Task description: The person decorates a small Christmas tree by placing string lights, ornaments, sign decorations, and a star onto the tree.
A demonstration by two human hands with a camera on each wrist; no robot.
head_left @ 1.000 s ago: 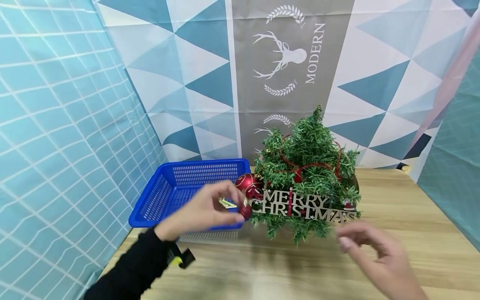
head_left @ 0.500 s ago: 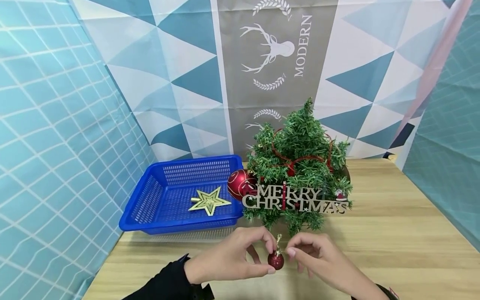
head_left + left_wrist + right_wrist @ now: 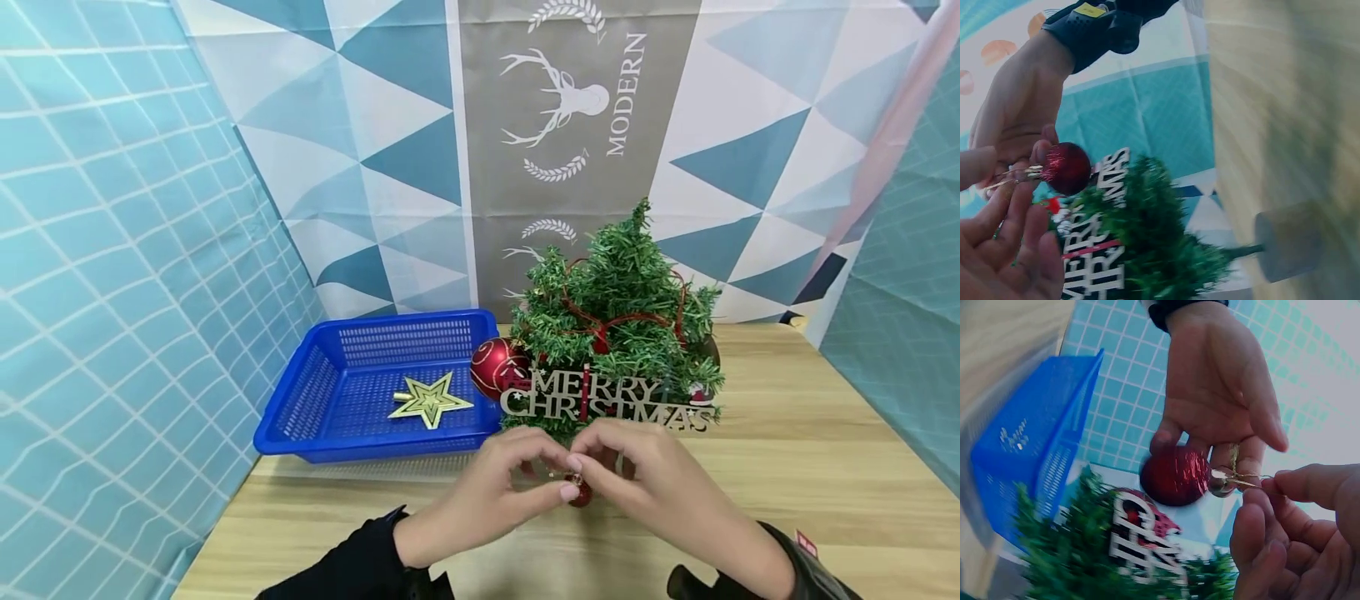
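Observation:
A small glittery dark-red bauble [image 3: 580, 495] with a gold cap and gold cord is held between both hands, low in front of the Christmas tree [image 3: 626, 292]. With thumb and forefinger, my left hand [image 3: 487, 492] pinches at the cord. My right hand [image 3: 648, 471] meets it from the other side, its thumb and fingertips on the cord too. The wrist views show the bauble [image 3: 1067, 169] close up, the thin cord [image 3: 1244, 481] running to the fingertips. A "MERRY CHRISTMAS" letter sign [image 3: 542, 406] stands across the tree's lower front, just beyond the hands.
Left of the tree is a blue mesh basket [image 3: 375, 455] with a gold star [image 3: 431, 402] in it. A large red bauble [image 3: 495, 367] sits between basket and tree. Red cord [image 3: 633, 320] loops over the branches. Patterned cloth [image 3: 405, 183] stands behind the wooden table [image 3: 825, 467].
My left hand has carried the small bauble from beside the basket's right end to the front of the tree. My right hand has come in from the right and now touches its cord.

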